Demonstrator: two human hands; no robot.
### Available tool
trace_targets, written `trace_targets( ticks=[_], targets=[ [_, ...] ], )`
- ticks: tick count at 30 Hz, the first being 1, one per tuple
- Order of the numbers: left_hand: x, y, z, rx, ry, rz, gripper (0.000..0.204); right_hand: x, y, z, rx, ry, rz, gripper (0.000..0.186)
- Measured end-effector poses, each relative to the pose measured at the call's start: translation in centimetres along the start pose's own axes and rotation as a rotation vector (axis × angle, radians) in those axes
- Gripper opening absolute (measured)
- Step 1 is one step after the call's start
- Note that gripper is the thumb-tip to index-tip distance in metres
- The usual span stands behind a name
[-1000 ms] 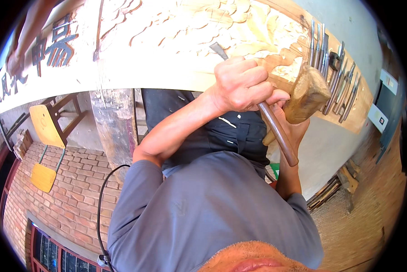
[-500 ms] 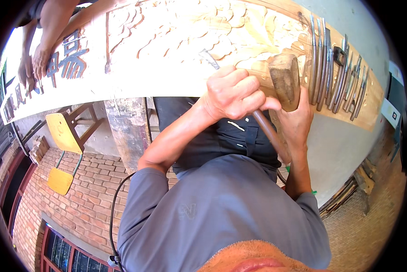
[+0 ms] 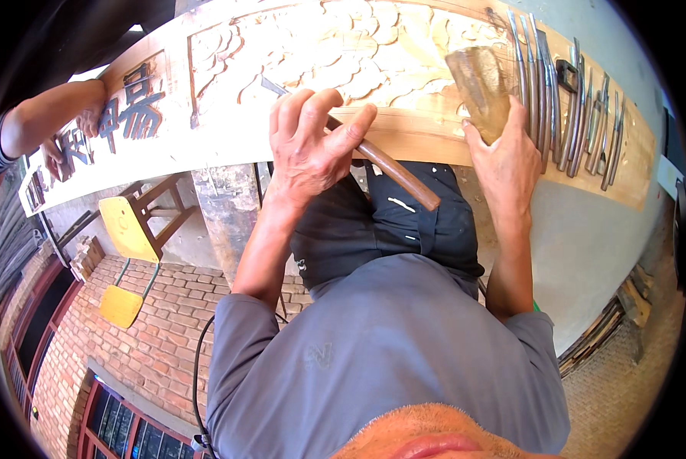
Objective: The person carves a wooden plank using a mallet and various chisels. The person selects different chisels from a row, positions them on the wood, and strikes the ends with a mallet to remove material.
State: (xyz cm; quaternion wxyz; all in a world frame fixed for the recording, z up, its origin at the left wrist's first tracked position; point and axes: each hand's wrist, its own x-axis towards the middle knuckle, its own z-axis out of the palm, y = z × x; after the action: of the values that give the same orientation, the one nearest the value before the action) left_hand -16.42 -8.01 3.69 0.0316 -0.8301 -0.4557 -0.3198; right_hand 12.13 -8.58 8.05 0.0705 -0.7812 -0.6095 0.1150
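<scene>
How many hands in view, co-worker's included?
4. The wearer's left hand is at the chisel; the right hand is on the mallet. A co-worker's one hand and other hand are by the dark characters. Any others are hidden.

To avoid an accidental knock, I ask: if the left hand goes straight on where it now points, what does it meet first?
Past the chisel in its own grasp, the left hand would probably meet the carved wooden board first; its height above the board is unclear here.
</scene>
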Motion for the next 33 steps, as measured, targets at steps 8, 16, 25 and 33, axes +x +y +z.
trace_targets(
  ticks=[8,16,25,33],
  targets=[
    [0.0,-1.5,-3.3,0.194,-0.093,-0.075,0.052,-0.4,-0.1,0.5,-0.266,-0.035,-0.093,0.076],
    [0.0,-6.2,-5.2,0.069,-0.283,-0.222,0.044,-0.9,1.6,1.4,-0.199,0.047,-0.214,0.082],
    [-0.5,-9.4,-4.4,0.006,-0.317,-0.181,0.038,-0.9,1.8,0.9,-0.059,-0.058,-0.139,0.082],
    [0.9,-8.2,-3.0,-0.123,-0.317,-0.368,0.027,-2.9,3.3,-0.2,0.026,0.066,-0.163,0.063]
  ],
)
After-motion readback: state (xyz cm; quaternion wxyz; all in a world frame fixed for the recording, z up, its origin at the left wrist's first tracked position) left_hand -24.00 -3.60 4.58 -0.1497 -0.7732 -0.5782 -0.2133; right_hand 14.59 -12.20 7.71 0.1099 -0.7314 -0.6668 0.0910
